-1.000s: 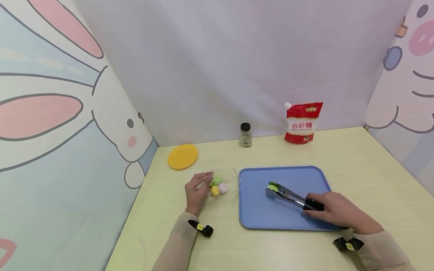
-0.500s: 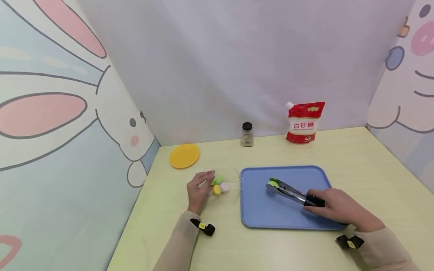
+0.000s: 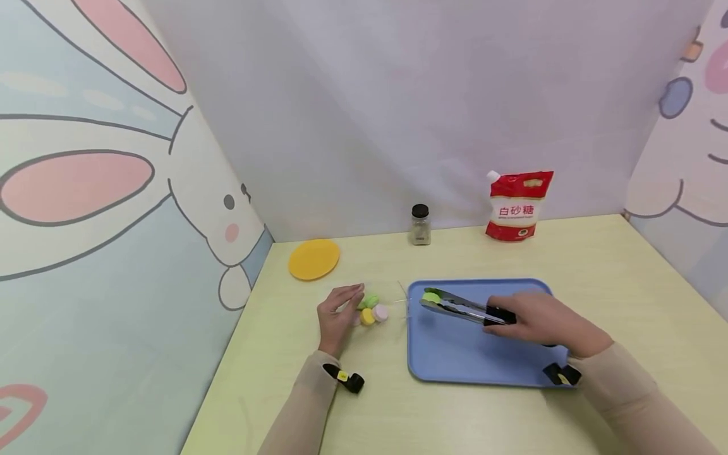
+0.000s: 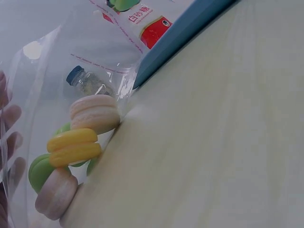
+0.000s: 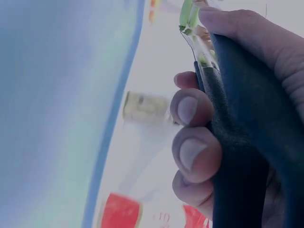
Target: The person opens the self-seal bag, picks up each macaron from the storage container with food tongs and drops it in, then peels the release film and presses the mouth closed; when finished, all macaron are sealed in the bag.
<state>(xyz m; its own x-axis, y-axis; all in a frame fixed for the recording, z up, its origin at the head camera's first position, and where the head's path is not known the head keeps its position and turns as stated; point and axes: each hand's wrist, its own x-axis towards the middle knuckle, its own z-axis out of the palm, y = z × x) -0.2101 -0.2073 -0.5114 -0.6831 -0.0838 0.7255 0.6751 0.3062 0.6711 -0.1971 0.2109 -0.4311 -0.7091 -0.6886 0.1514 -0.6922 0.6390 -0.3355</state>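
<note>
Evidently, from where I stand, both hands are occupied: the left hand [image 3: 338,316] pinches the edge of a clear plastic bag [image 4: 33,104], probably so that its side stands up and its mouth faces the blue rectangular tray [image 3: 483,357]. Inside, pink, yellow and green macarons [image 4: 73,146] bunch low. The right hand [image 3: 543,319] grips the black handles of metal tongs [image 3: 469,314], thumb along one arm, fingers curled round the other, seemingly to hold the tips tight on a bright green macaron [image 3: 431,297] over the tray's left end. A black-lidded glass jar [image 3: 421,227] and a red-and-white pouch [image 3: 518,207] stand at the pale tabletop's [image 3: 387,417] far edge, presumably out of the way.
</note>
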